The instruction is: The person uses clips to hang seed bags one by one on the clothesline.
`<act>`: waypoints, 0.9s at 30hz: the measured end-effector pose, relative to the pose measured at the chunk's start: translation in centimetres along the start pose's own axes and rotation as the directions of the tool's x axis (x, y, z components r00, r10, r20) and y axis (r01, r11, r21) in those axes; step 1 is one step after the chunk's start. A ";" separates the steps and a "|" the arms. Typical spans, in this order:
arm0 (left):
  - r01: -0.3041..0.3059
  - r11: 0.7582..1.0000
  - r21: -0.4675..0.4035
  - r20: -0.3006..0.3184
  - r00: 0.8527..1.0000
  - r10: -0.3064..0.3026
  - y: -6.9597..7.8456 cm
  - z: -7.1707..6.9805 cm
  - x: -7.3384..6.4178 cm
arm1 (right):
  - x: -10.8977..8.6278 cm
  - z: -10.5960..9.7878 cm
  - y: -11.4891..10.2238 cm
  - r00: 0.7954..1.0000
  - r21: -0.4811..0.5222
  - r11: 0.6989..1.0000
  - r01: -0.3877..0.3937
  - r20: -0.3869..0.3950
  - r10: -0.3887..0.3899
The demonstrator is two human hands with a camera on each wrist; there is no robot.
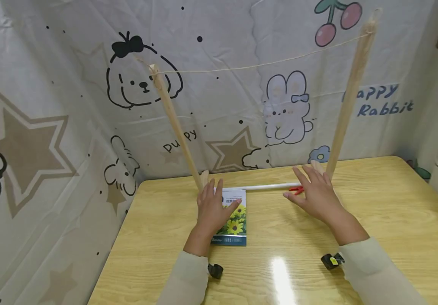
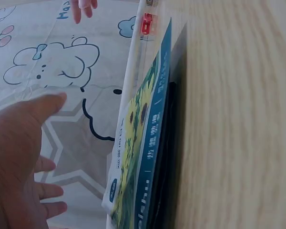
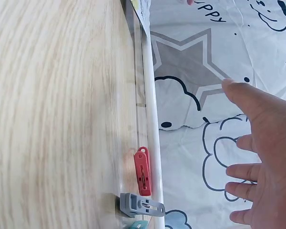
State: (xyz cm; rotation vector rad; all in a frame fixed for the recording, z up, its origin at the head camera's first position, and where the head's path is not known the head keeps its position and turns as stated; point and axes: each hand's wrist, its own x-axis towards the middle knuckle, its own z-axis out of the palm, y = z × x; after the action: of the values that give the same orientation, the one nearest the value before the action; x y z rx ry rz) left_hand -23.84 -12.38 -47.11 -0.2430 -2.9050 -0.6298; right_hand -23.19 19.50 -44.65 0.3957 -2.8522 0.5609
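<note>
My left hand (image 1: 211, 214) is spread with straight fingers over the left part of a seed packet (image 1: 235, 220) that shows yellow flowers. The packet lies close in front of a white rod (image 1: 266, 187) that runs between two wooden posts. Fingers apart, my right hand (image 1: 318, 197) hovers near the rod's right end. A red clothespin (image 3: 143, 174) lies beside the rod there, with a grey clothespin (image 3: 138, 206) and the tip of a teal clothespin (image 3: 139, 224) next to it. Both wrist views show each hand with nothing in its grasp.
A left wooden post (image 1: 175, 123) and a right wooden post (image 1: 350, 101) rise at the back, with a thin string (image 1: 257, 66) tied between their tops. A patterned cloth (image 1: 226, 101) hangs behind the wooden table (image 1: 158, 254).
</note>
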 end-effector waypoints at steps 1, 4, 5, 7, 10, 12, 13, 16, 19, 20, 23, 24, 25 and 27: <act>0.007 1.000 -0.006 -0.002 1.000 -0.007 -0.1 0.1 -0.1 | -0.1 0.0 0.0 1.000 0.003 1.000 0.003 0.005 -0.003; 0.033 0.999 -0.030 -0.014 0.999 -0.034 -0.2 0.3 -0.2 | -0.2 0.1 0.1 1.000 0.006 1.000 0.018 0.012 -0.018; 0.044 0.998 -0.036 -0.019 0.999 -0.045 -0.3 0.4 -0.2 | -0.2 0.2 0.2 1.000 0.006 1.000 0.023 0.016 -0.023; 0.066 0.997 -0.044 -0.032 0.997 -0.067 -0.4 0.5 -0.3 | -0.2 0.3 0.3 0.999 0.005 0.999 0.032 0.022 -0.032; 0.083 0.995 -0.054 -0.065 0.994 -0.087 -0.5 0.6 -0.3 | -0.4 0.5 0.5 0.999 0.010 1.000 0.027 0.038 -0.027; 0.095 0.994 -0.055 -0.083 0.992 -0.099 -0.6 0.6 -0.3 | -0.4 0.4 0.7 0.999 0.013 1.000 0.023 0.040 -0.024; 0.099 0.993 -0.058 -0.089 0.991 -0.104 -0.6 0.6 -0.3 | -0.5 0.4 0.9 0.999 0.013 1.000 0.023 0.038 -0.023; 0.126 0.990 -0.057 -0.092 0.987 -0.131 -0.6 0.7 -0.4 | -0.7 0.3 1.3 0.999 0.009 1.000 0.023 0.033 -0.024; 0.145 0.987 -0.065 -0.091 0.984 -0.151 -0.6 0.8 -0.3 | -0.8 0.2 1.7 0.999 0.009 1.000 0.017 0.049 -0.017; 0.148 0.986 -0.072 -0.088 0.984 -0.154 -0.6 0.8 -0.3 | -0.9 0.2 1.9 0.998 0.012 1.000 0.007 0.058 -0.008; 0.162 0.983 -0.082 -0.070 0.983 -0.168 -0.5 1.0 -0.3 | -1.1 -0.1 2.2 0.997 0.020 1.000 -0.014 0.077 0.013; 0.170 0.982 -0.083 -0.063 0.983 -0.175 -0.5 1.0 -0.3 | -1.2 -0.2 2.4 0.996 0.022 0.999 -0.023 0.083 0.021; 0.179 0.980 -0.085 -0.056 0.981 -0.185 -0.4 1.1 -0.3 | -1.2 -0.2 2.5 0.996 0.022 0.999 -0.025 0.088 0.023; 0.201 0.976 -0.080 -0.041 0.978 -0.204 -0.4 1.2 -0.3 | -1.4 -0.2 2.8 0.994 0.017 0.999 -0.029 0.103 0.027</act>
State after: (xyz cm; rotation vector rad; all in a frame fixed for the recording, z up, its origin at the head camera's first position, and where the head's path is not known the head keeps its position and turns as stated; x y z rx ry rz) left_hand -23.74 -12.25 -48.39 0.0612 -2.8841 -0.7656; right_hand -22.69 22.41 -45.76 0.3990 -2.9569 0.5883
